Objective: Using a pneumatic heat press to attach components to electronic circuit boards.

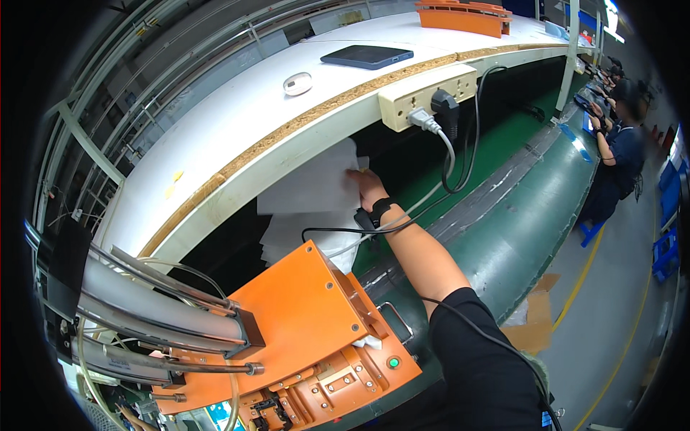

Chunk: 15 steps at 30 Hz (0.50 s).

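My right hand reaches in under the white shelf, a dark band on its wrist. Its fingers are curled at the right edge of a white sheet and seem to pinch it. More white sheets lie in a loose stack just below. Nearer to me stands an orange press-like machine with metal cylinders at its left and a green button on its front. Black and grey cables pass across my right wrist and forearm. My left hand does not show.
A cream power strip with two plugs hangs on the edge of the white shelf. On the shelf lie a dark flat device, a small white round object and an orange part. A green conveyor belt runs right, towards other people.
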### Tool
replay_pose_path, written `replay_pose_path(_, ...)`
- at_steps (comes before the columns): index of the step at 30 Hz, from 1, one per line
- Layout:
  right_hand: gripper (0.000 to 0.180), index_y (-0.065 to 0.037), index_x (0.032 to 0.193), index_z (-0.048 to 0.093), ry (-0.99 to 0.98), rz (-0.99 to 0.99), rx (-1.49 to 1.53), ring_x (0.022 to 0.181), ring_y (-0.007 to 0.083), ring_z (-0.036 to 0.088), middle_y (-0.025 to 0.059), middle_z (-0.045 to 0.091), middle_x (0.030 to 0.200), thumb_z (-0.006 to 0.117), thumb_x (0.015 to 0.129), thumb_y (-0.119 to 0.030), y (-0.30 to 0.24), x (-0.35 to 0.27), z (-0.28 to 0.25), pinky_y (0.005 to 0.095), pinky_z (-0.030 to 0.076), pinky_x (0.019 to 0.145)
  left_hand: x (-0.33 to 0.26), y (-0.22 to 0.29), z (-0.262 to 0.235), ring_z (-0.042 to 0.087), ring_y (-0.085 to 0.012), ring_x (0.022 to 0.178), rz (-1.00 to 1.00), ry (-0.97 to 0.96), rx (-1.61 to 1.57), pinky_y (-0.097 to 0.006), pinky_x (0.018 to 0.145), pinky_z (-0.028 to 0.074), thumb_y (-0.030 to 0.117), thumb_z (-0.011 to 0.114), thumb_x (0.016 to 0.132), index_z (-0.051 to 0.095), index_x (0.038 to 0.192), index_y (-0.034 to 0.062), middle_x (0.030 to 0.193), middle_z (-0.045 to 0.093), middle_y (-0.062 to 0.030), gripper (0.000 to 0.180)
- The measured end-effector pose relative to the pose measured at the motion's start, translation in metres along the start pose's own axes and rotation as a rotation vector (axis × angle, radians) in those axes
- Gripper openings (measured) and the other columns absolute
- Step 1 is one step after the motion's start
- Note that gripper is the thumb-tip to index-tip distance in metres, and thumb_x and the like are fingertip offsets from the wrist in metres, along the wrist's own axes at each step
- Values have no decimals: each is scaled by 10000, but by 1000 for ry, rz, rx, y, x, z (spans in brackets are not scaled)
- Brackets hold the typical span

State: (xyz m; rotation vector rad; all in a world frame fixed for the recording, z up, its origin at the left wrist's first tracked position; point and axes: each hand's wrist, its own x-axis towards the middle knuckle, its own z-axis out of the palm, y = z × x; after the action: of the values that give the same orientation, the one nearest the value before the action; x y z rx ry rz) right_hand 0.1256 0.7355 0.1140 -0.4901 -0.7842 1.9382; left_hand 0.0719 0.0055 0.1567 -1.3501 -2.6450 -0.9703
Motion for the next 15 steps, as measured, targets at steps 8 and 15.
replay_pose_path(8, 388, -113, 1130, 715, 340, 30, -1559, 1122, 328, 642, 127, 696, 1181, 638, 832, -348, 36, 41, -18, 495, 520, 916, -6, -8, 11, 405, -402, 1351, -20, 41, 10, -515, 1169, 246, 163, 641, 931, 501, 1368, -44, 1444, 477, -260, 503)
replay_pose_path(15, 446, -94, 1096, 747, 326, 55, -1567, 1116, 346, 660, 157, 701, 1202, 660, 794, -410, 61, 59, -35, 481, 528, 924, -18, -18, 17, 561, -212, 887, -322, -32, -173, -335, 793, 468, 155, 619, 975, 543, 1206, -32, 1093, 610, -140, 307)
